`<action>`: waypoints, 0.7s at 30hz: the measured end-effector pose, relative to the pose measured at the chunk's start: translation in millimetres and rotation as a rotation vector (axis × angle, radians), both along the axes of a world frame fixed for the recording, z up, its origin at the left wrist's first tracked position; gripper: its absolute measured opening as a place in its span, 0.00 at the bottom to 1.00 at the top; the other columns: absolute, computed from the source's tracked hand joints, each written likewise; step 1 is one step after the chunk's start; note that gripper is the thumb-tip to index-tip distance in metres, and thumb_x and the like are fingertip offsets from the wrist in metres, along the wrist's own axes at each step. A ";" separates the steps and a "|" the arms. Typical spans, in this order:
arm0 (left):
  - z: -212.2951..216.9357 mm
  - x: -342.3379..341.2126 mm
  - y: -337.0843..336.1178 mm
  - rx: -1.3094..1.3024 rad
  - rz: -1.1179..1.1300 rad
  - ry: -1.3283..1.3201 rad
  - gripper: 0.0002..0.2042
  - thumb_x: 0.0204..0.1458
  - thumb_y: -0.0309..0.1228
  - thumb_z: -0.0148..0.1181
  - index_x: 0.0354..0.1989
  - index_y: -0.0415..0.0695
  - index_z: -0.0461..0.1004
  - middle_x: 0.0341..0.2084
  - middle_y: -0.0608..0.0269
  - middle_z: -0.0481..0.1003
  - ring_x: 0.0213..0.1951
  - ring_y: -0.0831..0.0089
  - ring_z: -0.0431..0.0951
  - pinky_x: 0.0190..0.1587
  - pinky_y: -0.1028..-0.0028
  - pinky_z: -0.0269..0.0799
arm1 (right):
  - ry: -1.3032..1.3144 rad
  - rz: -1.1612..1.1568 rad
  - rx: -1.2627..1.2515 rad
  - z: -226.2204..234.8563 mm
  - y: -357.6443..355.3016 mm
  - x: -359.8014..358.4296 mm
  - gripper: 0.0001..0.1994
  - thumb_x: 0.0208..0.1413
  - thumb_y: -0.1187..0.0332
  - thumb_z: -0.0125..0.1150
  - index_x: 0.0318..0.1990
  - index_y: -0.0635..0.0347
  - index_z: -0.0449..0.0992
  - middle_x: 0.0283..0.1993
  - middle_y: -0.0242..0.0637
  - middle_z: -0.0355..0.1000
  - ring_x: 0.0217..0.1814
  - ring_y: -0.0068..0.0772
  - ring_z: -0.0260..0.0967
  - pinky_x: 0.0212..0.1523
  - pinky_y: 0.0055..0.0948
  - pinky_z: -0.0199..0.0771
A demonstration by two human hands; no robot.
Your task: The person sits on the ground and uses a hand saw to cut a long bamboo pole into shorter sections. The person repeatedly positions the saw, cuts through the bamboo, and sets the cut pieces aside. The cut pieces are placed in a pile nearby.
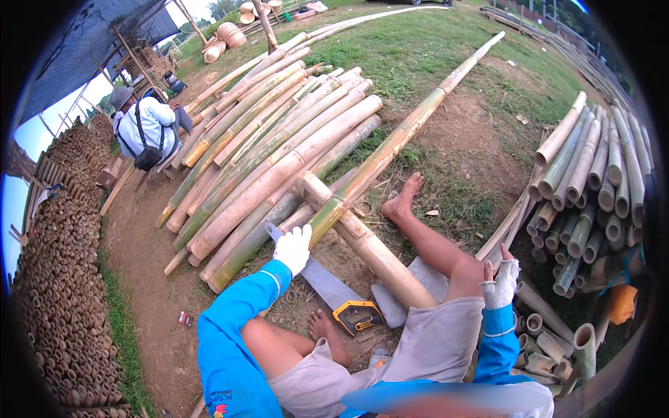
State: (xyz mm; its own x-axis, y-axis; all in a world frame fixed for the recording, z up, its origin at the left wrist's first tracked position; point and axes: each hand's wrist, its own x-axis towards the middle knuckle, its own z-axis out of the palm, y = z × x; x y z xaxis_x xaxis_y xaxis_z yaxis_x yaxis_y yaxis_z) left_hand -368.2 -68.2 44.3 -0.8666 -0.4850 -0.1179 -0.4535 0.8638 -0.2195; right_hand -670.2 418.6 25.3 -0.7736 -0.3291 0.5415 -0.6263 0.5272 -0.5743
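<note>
My left hand [293,249], in a white glove, is closed at the near end of a long green-and-tan bamboo pole [390,152]. The pole rests across a thick bamboo crosspiece [380,258] and reaches far out over the grass. Below my left hand a handsaw [327,284] lies on the ground, its yellow-and-black handle toward me. My right hand [500,282] is raised beside my knee, well apart from the pole. Its glove leaves fingertips bare; thumb and forefinger stand apart, with nothing held.
A broad row of bamboo poles [279,167] lies ahead on the left. Cut bamboo is stacked at the right [592,164] and in a tall pile at the far left [63,299]. Beyond the row sits another person [150,125]. My bare feet flank the crosspiece.
</note>
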 end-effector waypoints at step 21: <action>-8.2 -20.7 -3.0 -0.064 0.091 0.017 0.35 0.54 0.45 0.77 0.62 0.40 0.65 0.49 0.49 0.78 0.47 0.51 0.86 0.45 0.55 0.84 | -0.878 0.443 -0.222 41.2 80.5 127.6 0.29 0.76 0.61 0.57 0.78 0.65 0.63 0.73 0.50 0.69 0.77 0.40 0.65 0.76 0.39 0.63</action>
